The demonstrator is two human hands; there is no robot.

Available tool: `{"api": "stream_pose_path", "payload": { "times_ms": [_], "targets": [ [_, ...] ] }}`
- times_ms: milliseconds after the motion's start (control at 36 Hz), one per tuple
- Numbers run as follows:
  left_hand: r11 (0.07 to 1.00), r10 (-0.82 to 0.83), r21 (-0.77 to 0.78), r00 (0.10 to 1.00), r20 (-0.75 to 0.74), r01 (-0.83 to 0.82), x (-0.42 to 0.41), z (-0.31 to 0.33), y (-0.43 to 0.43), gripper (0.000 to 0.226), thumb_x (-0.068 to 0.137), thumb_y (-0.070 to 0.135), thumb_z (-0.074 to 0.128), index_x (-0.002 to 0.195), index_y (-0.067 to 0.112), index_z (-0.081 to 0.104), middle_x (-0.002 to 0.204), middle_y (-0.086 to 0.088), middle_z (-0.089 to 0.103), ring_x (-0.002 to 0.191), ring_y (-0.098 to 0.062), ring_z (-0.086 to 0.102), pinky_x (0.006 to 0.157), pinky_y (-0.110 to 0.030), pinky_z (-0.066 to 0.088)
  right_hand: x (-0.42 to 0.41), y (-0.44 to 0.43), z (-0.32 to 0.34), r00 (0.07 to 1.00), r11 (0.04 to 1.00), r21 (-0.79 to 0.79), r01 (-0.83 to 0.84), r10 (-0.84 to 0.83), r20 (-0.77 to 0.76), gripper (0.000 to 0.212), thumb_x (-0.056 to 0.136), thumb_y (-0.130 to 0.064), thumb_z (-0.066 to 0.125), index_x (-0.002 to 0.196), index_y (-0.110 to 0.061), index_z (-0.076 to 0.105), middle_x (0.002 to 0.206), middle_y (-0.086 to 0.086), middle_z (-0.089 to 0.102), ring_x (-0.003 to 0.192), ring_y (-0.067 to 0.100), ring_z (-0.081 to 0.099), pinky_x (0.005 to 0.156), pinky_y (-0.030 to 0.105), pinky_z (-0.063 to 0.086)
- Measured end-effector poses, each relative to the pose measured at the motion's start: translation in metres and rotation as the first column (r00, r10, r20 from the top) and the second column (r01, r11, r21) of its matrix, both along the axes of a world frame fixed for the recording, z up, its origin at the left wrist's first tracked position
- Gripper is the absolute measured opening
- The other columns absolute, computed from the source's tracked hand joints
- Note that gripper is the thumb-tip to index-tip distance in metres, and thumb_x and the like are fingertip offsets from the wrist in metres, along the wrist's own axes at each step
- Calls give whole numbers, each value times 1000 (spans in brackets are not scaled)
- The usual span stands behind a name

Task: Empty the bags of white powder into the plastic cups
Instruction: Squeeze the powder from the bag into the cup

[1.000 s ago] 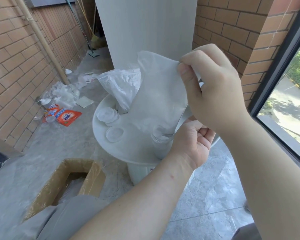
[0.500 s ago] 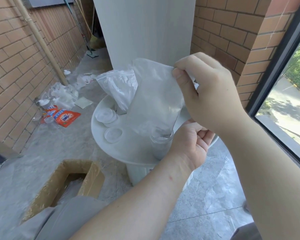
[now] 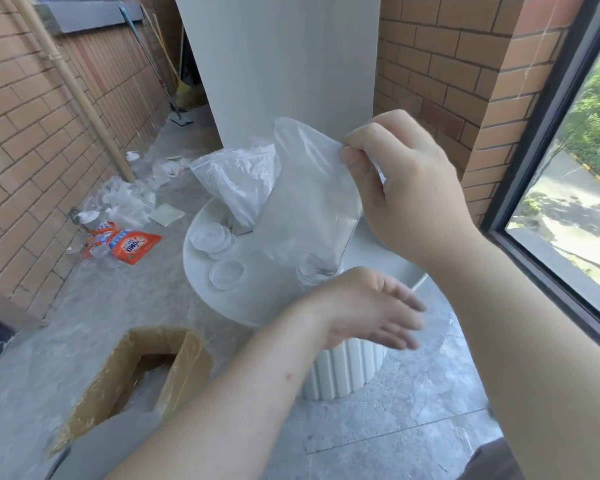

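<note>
My right hand (image 3: 402, 174) pinches the top corner of a clear plastic bag (image 3: 312, 209) dusted with white powder, holding it upside down. Its lower end hangs into a clear plastic cup (image 3: 309, 277) that stands on the round white table (image 3: 257, 299). My left hand (image 3: 371, 306) hovers in front of the cup with fingers straight and spread, blurred by motion, and hides most of the cup. A second, crinkled bag (image 3: 236, 178) stands upright behind. Two round clear lids (image 3: 212, 237) (image 3: 226, 274) lie on the left of the table top.
An open cardboard box (image 3: 146, 372) stands on the floor at the lower left. An orange detergent packet (image 3: 125, 244) and loose plastic litter (image 3: 125, 202) lie along the brick wall. A white pillar (image 3: 278, 64) rises behind the table; a window (image 3: 575, 168) is on the right.
My left hand has let go of the cup and opened, its fingers now spread in front of it. My right hand has lowered slightly, still pinching the bag.
</note>
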State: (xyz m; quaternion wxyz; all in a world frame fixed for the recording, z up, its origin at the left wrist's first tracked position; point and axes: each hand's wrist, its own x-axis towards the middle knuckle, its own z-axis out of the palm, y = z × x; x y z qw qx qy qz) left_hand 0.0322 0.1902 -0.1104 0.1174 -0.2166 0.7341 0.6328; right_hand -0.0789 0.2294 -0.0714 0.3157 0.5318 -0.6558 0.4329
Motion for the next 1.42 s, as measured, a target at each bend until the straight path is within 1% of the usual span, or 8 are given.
{"api": "stream_pose_path", "payload": {
  "times_ms": [83, 194, 333, 472, 667, 806, 917, 1417],
  "targets": [
    [943, -129, -306, 991, 35, 134, 27, 33, -24, 19, 89, 15, 73, 106, 7, 68, 89, -8, 76, 78, -16, 75, 72, -23, 59, -2, -1, -3, 999, 999, 37, 18, -19, 34, 24, 104, -22, 46, 101, -8, 66, 101, 8, 61, 89, 35, 57, 68, 51, 49],
    [894, 110, -382, 941, -320, -235, 61, 77, -61, 8, 86, 12, 73, 86, 4, 69, 70, -8, 72, 55, -17, 67, 47, -23, 47, -2, -1, -5, 999, 999, 48, -7, 4, 51, 26, 105, -26, 45, 101, -9, 65, 100, 7, 59, 87, 34, 56, 71, 52, 50],
    [542, 221, -283, 458, -861, -792, 63, 77, -92, 23, 86, 23, 75, 101, 7, 67, 80, 1, 69, 68, -8, 64, 61, -25, 50, 1, -2, -4, 998, 998, 69, -5, 1, 66, 26, 105, -27, 43, 104, -11, 64, 101, 6, 58, 89, 33, 55, 72, 51, 50],
    [653, 102, -436, 642, -760, -619, 37, 62, -98, 57, 82, 52, 71, 129, 23, 55, 126, 1, 64, 120, -14, 59, 103, -45, 46, 4, -2, -5, 997, 998, 61, -3, -1, 72, 27, 105, -26, 44, 104, -9, 64, 101, 7, 58, 90, 34, 55, 73, 53, 50],
    [605, 278, -233, 476, -834, -761, 20, 34, -89, 42, 84, 38, 72, 81, -2, 60, 83, -23, 68, 76, -33, 65, 74, -51, 54, 10, 0, -20, 976, 995, -87, 44, -25, 218, 32, 103, -30, 50, 125, -9, 61, 121, 9, 59, 110, 28, 57, 93, 47, 48],
    [501, 279, -195, 370, -886, -843, 19, 29, -77, 28, 93, 26, 68, 80, 2, 60, 63, 7, 57, 60, -1, 50, 57, -21, 41, 35, 18, -58, 729, 983, 175, 57, -160, 666, 58, 98, -28, 54, 152, -16, 35, 143, 4, 44, 132, 23, 43, 112, 45, 37],
    [412, 213, -232, 340, -916, -881, 18, 23, -75, 24, 95, 27, 66, 79, 10, 60, 62, 9, 56, 60, -5, 53, 58, -16, 39, 55, 27, -85, 774, 857, 504, -106, -248, 583, 78, 91, -14, 56, 160, -15, 18, 157, 8, 27, 145, 28, 23, 119, 37, 23],
    [315, 181, -180, 245, -953, -932, 7, 3, -70, 25, 95, 31, 64, 87, 8, 60, 67, 4, 61, 65, -14, 59, 60, -28, 48, 71, 29, -81, 792, 764, 631, -135, -299, 532, 80, 88, -20, 55, 157, -32, 18, 162, 6, 19, 146, 30, 23, 115, 47, 30]
  ]
}}
